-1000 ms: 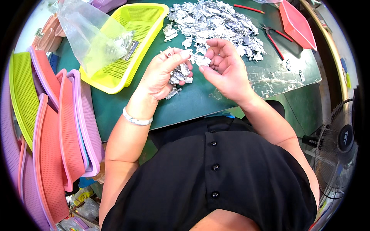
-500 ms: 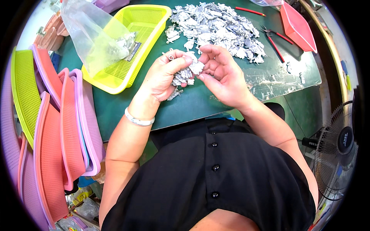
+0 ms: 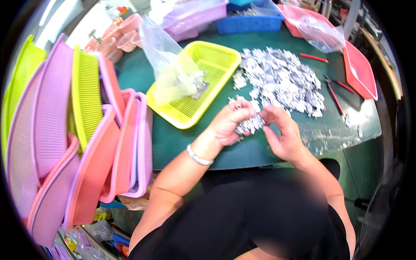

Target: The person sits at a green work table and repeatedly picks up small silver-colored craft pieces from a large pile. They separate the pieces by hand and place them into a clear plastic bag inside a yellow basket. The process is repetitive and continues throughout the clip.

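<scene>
My left hand (image 3: 229,121) is closed around a small bunch of flat, irregular silver-grey metal pieces (image 3: 250,125), with a bracelet on its wrist. Close against the right edge of this bunch is my right hand (image 3: 284,132), its fingers curved and its thumb apart from them. Whether its fingertips touch the pieces is hard to make out. Just beyond both hands lies a wide pile of similar metal pieces (image 3: 284,80) on the green table (image 3: 195,151). To the left is a yellow-green mesh basket (image 3: 223,71), with a clear plastic bag (image 3: 167,65) holding some pieces in it.
Red-handled pliers (image 3: 336,93) and a red stick-like tool (image 3: 314,57) lie right of the pile. A pink tray (image 3: 362,73) stands at the right edge. Blue (image 3: 249,25) and purple (image 3: 195,19) baskets line the back. Stacked colourful baskets (image 3: 86,99) crowd my left.
The view has shifted, so the table sits lower and farther right, with more baskets showing. My left hand still holds the metal pieces, and my right hand stays beside them.
</scene>
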`<state>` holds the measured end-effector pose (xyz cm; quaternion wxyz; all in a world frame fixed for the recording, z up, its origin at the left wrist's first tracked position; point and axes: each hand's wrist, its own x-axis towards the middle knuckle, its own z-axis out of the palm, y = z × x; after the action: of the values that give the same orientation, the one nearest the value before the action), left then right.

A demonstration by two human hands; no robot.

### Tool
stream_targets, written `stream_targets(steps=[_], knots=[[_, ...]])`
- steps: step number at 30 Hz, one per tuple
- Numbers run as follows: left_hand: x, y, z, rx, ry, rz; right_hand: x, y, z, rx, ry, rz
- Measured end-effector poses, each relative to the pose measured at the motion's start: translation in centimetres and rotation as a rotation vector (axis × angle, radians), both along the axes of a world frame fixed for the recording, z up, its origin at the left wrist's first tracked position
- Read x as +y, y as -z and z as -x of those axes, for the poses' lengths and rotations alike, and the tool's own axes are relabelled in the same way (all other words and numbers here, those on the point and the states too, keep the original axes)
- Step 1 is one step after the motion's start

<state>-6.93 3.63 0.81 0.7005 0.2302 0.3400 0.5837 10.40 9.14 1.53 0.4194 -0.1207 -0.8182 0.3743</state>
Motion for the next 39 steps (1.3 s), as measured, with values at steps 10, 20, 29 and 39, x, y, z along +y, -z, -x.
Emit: stream_targets(steps=[10, 20, 29, 39], knots=[[-2.7, -13.2, 3.1, 0.384, -0.207, -0.470, 1.5, 0.6, -0.8, -0.066, -0.006, -0.023], [3.2, -23.6, 15.1, 0.509, -0.613, 0.005, 2.7, -2.3, 0.7, -0.096, -0.097, -0.116], [0.3, -24.8, 18.6, 1.004, -0.617, 0.347, 4.0, -0.2, -1.0, -0.169, -0.045, -0.040], [3.5, -23.9, 15.2, 1.993, 0.238, 0.570, 4.7, 0.9, -1.0, -0.175, -0.020, -0.077]])
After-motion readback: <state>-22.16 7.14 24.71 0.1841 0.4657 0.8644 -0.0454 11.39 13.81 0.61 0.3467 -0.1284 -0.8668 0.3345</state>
